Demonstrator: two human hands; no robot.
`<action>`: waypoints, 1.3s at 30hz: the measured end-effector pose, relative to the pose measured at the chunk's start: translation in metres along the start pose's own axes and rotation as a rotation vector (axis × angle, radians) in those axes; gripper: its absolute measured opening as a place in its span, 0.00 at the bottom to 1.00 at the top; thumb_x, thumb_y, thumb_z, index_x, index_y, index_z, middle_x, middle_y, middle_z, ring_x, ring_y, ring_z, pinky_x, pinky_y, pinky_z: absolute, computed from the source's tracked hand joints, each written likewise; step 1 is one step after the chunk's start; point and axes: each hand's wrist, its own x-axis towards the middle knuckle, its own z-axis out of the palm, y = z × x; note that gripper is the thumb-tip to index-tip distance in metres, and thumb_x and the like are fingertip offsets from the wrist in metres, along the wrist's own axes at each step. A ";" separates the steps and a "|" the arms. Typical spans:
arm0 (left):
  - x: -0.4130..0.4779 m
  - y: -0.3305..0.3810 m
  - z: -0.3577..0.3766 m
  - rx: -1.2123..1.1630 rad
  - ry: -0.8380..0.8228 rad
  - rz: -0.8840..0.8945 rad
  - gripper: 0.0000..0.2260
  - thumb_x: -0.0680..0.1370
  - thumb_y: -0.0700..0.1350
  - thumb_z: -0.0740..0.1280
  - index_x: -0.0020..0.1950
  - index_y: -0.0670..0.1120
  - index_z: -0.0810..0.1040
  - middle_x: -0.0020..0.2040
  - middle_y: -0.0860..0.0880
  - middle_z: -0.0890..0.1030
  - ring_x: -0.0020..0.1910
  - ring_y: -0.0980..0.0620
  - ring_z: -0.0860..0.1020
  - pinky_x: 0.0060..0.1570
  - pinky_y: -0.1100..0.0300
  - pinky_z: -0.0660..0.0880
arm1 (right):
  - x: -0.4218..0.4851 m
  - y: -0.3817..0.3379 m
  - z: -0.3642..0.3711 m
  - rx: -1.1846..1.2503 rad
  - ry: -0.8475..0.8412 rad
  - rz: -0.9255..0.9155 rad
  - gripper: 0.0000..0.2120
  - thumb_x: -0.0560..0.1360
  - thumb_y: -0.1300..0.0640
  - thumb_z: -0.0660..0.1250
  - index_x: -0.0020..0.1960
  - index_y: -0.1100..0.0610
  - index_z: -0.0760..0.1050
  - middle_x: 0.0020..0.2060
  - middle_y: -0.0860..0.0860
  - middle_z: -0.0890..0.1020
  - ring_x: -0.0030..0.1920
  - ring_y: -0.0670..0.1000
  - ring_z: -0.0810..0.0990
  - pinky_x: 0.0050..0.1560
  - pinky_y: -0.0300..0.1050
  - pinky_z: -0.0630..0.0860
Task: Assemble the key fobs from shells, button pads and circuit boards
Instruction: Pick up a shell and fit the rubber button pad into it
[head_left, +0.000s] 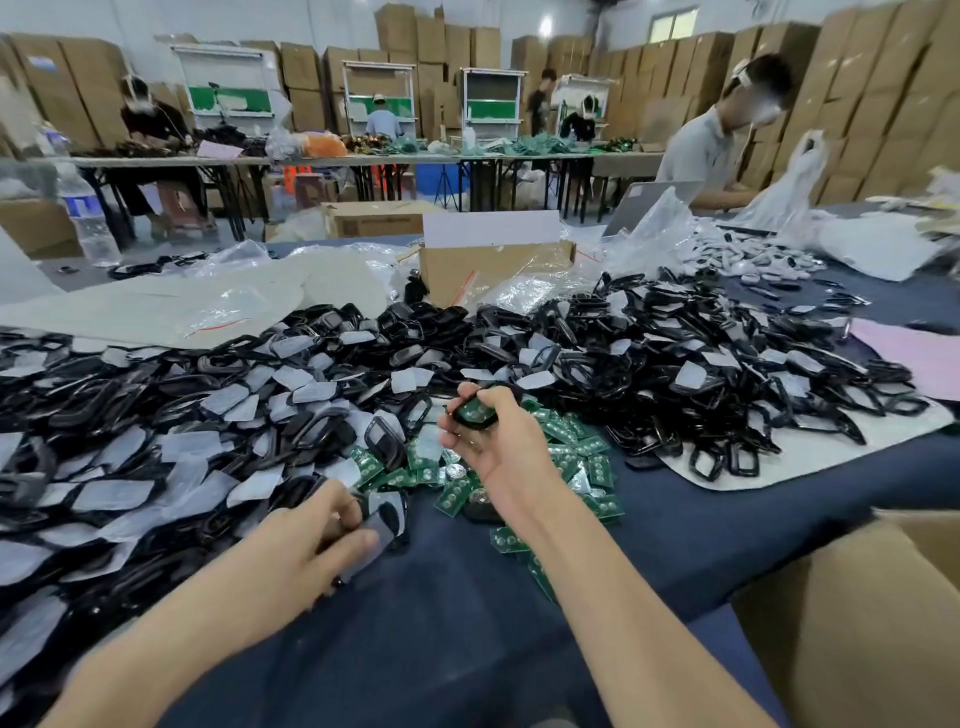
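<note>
Right hand (493, 447) pinches a black shell (489, 422) with a green circuit board (475, 411) seated inside, over the board pile (571, 457) mid-surface (457, 613). Left hand (306, 545) grips a second shell (387, 519) nearer the front edge. Likely best: square both halves, then press evenly.

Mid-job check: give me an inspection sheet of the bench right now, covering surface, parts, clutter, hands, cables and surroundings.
Surface: table under a dark blue cloth, its far half buried in parts.
Job's things: heap of black shells with pale flat pieces mixed in; green circuit boards piled near the middle.
Clutter: plastic bags, open cardboard box, water bottle far left.
Grippers: left hand grips a grey-faced shell at the heap's edge; right hand pinches a shell holding a green board.
Cables: nothing seen.
Surroundings: other people at tables; cartons stacked along the walls.
</note>
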 end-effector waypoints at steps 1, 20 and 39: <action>0.003 0.001 0.001 -0.140 0.047 -0.011 0.08 0.82 0.52 0.64 0.48 0.52 0.67 0.39 0.52 0.85 0.30 0.52 0.79 0.29 0.60 0.74 | -0.001 0.005 -0.002 -0.045 -0.013 -0.014 0.11 0.83 0.63 0.58 0.49 0.61 0.78 0.34 0.53 0.81 0.34 0.52 0.81 0.36 0.43 0.80; 0.042 0.024 0.035 -0.625 0.460 0.053 0.11 0.81 0.48 0.67 0.47 0.66 0.71 0.32 0.46 0.82 0.25 0.52 0.76 0.24 0.63 0.70 | 0.003 0.062 0.002 -0.610 -0.139 -0.250 0.07 0.83 0.50 0.64 0.47 0.51 0.76 0.29 0.42 0.79 0.27 0.45 0.76 0.27 0.37 0.71; 0.035 0.017 0.033 -0.714 0.290 0.102 0.13 0.85 0.39 0.60 0.63 0.56 0.71 0.38 0.47 0.83 0.32 0.50 0.79 0.34 0.63 0.76 | 0.003 0.060 0.000 -0.684 -0.100 -0.268 0.10 0.82 0.47 0.64 0.46 0.52 0.75 0.26 0.48 0.78 0.27 0.46 0.75 0.30 0.40 0.72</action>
